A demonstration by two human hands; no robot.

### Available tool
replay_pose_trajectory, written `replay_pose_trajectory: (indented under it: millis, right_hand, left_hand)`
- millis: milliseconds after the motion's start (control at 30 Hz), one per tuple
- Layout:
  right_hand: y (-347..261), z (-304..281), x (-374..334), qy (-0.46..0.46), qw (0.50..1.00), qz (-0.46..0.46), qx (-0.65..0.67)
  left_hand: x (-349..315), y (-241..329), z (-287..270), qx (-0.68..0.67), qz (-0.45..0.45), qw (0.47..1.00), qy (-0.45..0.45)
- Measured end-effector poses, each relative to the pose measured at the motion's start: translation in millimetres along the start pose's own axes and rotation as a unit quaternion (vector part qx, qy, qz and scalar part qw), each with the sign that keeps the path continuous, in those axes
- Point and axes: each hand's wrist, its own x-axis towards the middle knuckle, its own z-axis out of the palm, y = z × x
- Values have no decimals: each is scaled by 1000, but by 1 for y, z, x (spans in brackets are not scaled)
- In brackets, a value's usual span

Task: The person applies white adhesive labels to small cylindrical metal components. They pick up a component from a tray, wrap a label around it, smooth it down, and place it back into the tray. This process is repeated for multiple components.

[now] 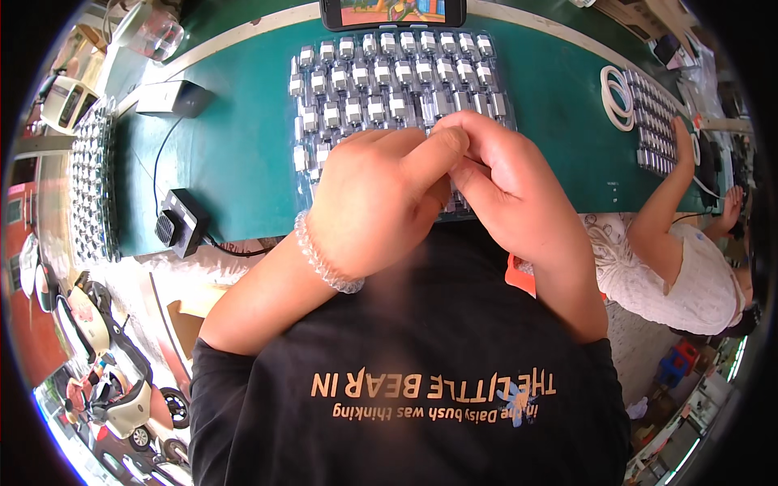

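Observation:
My left hand point(373, 190), with a clear coiled band round its wrist, meets my right hand point(519, 186) above the near part of a clear plastic tray point(500, 77). The fingers of both are bent and pinched together, thumbs close to each other. Whatever lies between the fingertips is hidden. Rows of small grey metal blocks point(375, 108) with white tops fill the tray beneath. Part of the tray's near side is covered by my hands.
A phone point(395, 11) stands beyond the tray on the green table point(243, 154). To the left are a box point(172, 98), a black corded device point(185, 220) and another filled tray point(93, 186). A white cable coil point(617, 99), a third tray point(653, 121) and a co-worker's arm point(666, 182) are right.

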Motion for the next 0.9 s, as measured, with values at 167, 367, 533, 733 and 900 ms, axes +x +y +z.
replay_pose_trajectory:
  millis: [167, 367, 533, 733, 900]
  right_hand:
    - [-4, 2, 1, 6, 999, -5, -36]
    - [-20, -6, -1, -24, 994, -2, -110]
    - [-23, -9, -5, -40, 990, -8, -137]
    - [-23, -13, -7, -60, 985, -27, -160]
    - [-26, -15, -7, -75, 989, -20, -129]
  left_hand:
    - [0, -3, 1, -17, 8, 1000, 14]
    - [-3, -2, 2, -74, 0, 997, 26]
    - [-5, 2, 4, -137, -45, 989, 42]
    - [-12, 0, 4, -226, -98, 969, 19]
    - [-17, -6, 8, -323, -72, 943, 36]
